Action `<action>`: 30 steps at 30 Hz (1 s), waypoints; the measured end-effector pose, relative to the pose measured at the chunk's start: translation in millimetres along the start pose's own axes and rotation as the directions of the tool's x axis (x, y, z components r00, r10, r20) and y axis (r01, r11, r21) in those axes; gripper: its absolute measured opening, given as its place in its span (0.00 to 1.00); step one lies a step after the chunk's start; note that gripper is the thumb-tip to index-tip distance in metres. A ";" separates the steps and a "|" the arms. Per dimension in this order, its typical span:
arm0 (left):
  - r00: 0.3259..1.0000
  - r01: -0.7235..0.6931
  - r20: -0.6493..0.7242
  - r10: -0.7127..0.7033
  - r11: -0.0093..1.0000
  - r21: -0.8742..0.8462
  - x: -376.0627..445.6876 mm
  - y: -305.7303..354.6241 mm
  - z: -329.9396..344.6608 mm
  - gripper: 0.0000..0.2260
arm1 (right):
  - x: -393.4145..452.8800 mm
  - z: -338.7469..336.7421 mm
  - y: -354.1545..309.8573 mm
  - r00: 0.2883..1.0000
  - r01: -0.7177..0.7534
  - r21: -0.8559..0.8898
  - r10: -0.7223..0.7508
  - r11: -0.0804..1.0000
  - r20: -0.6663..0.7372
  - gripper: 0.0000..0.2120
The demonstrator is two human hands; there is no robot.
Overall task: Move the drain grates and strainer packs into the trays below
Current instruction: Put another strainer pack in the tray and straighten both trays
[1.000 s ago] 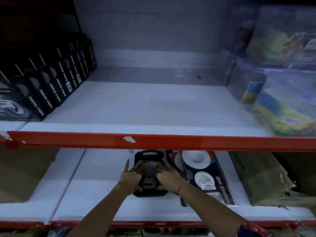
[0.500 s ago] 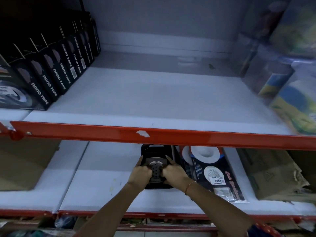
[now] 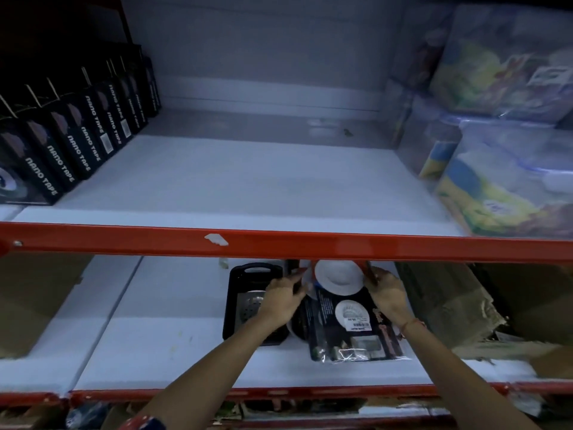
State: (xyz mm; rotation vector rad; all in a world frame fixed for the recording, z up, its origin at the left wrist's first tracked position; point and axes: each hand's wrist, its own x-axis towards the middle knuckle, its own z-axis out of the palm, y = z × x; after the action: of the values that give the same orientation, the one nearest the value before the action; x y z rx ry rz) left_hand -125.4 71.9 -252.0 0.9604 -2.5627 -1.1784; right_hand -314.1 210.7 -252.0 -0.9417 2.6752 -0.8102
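A black tray (image 3: 235, 293) sits on the lower white shelf and holds a metal drain grate (image 3: 252, 305). To its right lies a stack of strainer packs (image 3: 350, 324), dark cards with white round strainers under clear film. My left hand (image 3: 280, 301) grips the left upper edge of the top pack, partly covering the tray. My right hand (image 3: 387, 293) holds the pack's right upper edge. The pack's top end is hidden behind the red shelf beam (image 3: 279, 243).
The upper shelf (image 3: 248, 187) carries black nano tape boxes (image 3: 71, 144) on the left and plastic-wrapped colourful packs (image 3: 502, 169) on the right. Torn cardboard boxes (image 3: 459, 311) stand right of the strainer packs, and another carton (image 3: 31, 302) at lower left.
Both hands left the drain grate in the black tray and shifted right onto the strainer pack, taking hold of its two upper edges. The camera also moved closer.
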 end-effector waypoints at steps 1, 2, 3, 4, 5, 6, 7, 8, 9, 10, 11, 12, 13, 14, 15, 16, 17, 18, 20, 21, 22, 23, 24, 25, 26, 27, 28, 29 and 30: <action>0.997 0.071 0.028 -0.071 0.997 -0.029 2.0 8.1 6.0 0.21 | -2.8 -1.6 6.2 0.998 -0.038 0.031 0.037 0.999 0.045 0.13; 0.987 0.154 0.058 -0.152 0.988 -0.034 3.8 14.0 11.2 0.20 | -5.7 -2.3 10.5 0.993 -0.079 0.061 0.073 0.995 0.094 0.14; 0.973 0.220 0.080 -0.216 0.974 -0.054 5.9 19.1 16.5 0.18 | -8.9 -2.6 13.8 0.984 -0.117 0.082 0.105 0.990 0.144 0.16; 0.957 0.283 0.102 -0.273 0.953 -0.105 6.6 21.0 19.8 0.16 | -11.5 -0.3 14.0 0.973 -0.153 0.088 0.134 0.984 0.190 0.16; 0.944 0.327 0.111 -0.312 0.929 -0.175 7.9 23.1 24.1 0.13 | -11.9 2.2 14.9 0.965 -0.172 0.094 0.149 0.981 0.218 0.17; 0.929 0.370 0.113 -0.353 0.897 -0.241 10.2 24.5 28.6 0.12 | -10.4 4.9 15.5 0.960 -0.184 0.106 0.156 0.977 0.233 0.17; 0.920 0.391 0.095 -0.380 0.871 -0.298 13.1 25.5 32.4 0.11 | -7.5 7.3 14.7 0.958 -0.195 0.127 0.160 0.973 0.239 0.16; 0.915 0.397 0.071 -0.396 0.860 -0.320 18.1 25.9 36.0 0.09 | -3.1 9.1 13.5 0.959 -0.199 0.152 0.161 0.968 0.231 0.15; 0.917 0.388 0.039 -0.397 0.865 -0.317 23.7 25.9 38.5 0.07 | 2.5 10.2 10.7 0.964 -0.193 0.174 0.154 0.965 0.218 0.15; 0.916 0.385 0.010 -0.401 0.872 -0.301 28.7 27.0 39.3 0.05 | 9.0 10.5 7.5 0.968 -0.184 0.186 0.145 0.965 0.205 0.14; 0.917 0.376 -0.024 -0.399 0.880 -0.289 34.3 28.1 40.2 0.06 | 16.3 11.2 4.5 0.972 -0.173 0.182 0.137 0.968 0.192 0.14; 0.916 0.369 -0.051 -0.398 0.886 -0.280 40.4 29.4 40.8 0.07 | 24.1 12.4 1.7 0.974 -0.166 0.170 0.135 0.971 0.180 0.14; 0.916 0.357 -0.079 -0.392 0.891 -0.280 44.8 30.2 41.0 0.10 | 29.3 14.2 -1.8 0.975 -0.172 0.169 0.144 0.971 0.167 0.14; 0.916 0.349 -0.105 -0.388 0.897 -0.271 50.0 30.4 42.4 0.12 | 33.7 16.9 -3.4 0.975 -0.183 0.182 0.155 0.966 0.157 0.15; 0.915 0.347 -0.123 -0.384 0.905 -0.246 53.4 31.6 44.1 0.14 | 36.2 21.1 -3.5 0.977 -0.187 0.196 0.161 0.963 0.143 0.16; 0.916 0.346 -0.135 -0.378 0.914 -0.213 57.4 30.0 47.9 0.15 | 37.5 26.4 -1.6 0.979 -0.180 0.199 0.156 0.963 0.128 0.16; 0.919 0.341 -0.141 -0.368 0.922 -0.182 58.3 27.0 52.0 0.18 | 36.1 32.9 1.6 0.984 -0.156 0.193 0.136 0.969 0.113 0.17; 0.928 0.322 -0.142 -0.345 0.933 -0.162 57.6 22.7 56.3 0.22 | 32.2 39.7 5.8 0.988 -0.128 0.181 0.110 0.975 0.107 0.19; 0.957 0.249 -0.122 -0.265 0.960 -0.129 52.6 13.1 67.1 0.30 | 21.4 52.2 14.5 0.992 -0.074 0.139 0.059 0.988 0.109 0.25; 0.972 0.207 -0.100 -0.214 0.975 -0.077 48.9 7.9 71.9 0.33 | 16.4 57.6 18.9 0.994 -0.044 0.119 0.031 0.992 0.106 0.28; 0.983 0.172 -0.065 -0.171 0.985 0.006 44.9 3.8 74.9 0.33 | 10.6 60.0 20.6 0.995 -0.012 0.095 0.002 0.995 0.102 0.29; 0.990 0.143 -0.028 -0.140 0.985 0.097 40.6 -0.9 77.9 0.33 | 6.7 64.0 24.1 0.995 0.033 0.068 -0.039 0.997 0.091 0.30; 0.994 0.106 -0.019 -0.104 0.975 0.196 37.1 -6.1 80.7 0.31 | 2.6 66.0 24.8 0.994 0.075 0.036 -0.077 0.997 0.078 0.31; 0.998 0.049 -0.055 -0.034 0.954 0.296 31.8 -8.9 81.2 0.28 | 0.4 68.9 26.5 0.991 0.118 0.006 -0.118 0.993 0.061 0.31; 0.994 -0.004 -0.097 0.044 0.923 0.384 26.0 -11.3 80.1 0.26 | -2.2 70.4 27.3 0.986 0.161 -0.033 -0.160 0.986 0.039 0.32; 0.986 -0.039 -0.124 0.108 0.886 0.461 19.1 -14.0 78.6 0.25 | -5.2 72.2 28.3 0.977 0.212 -0.083 -0.211 0.974 0.015 0.33; 0.978 -0.062 -0.137 0.157 0.847 0.528 11.9 -17.2 77.4 0.26 | -9.2 73.6 29.1 0.965 0.262 -0.135 -0.263 0.956 0.007 0.34; 0.975 -0.058 -0.142 0.168 0.818 0.572 4.0 -20.8 74.8 0.27 | -14.4 74.1 28.8 0.949 0.313 -0.169 -0.316 0.935 0.010 0.34; 0.975 -0.049 -0.144 0.169 0.798 0.601 -6.6 -24.9 70.9 0.28 | -22.1 74.1 28.5 0.933 0.357 -0.184 -0.358 0.916 0.026 0.34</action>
State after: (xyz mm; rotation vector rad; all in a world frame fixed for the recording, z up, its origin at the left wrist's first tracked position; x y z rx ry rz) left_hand -135.9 108.3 -317.3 0.9461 -2.8189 -0.2051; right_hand -286.0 210.9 -329.5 -1.5096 2.6573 -0.6315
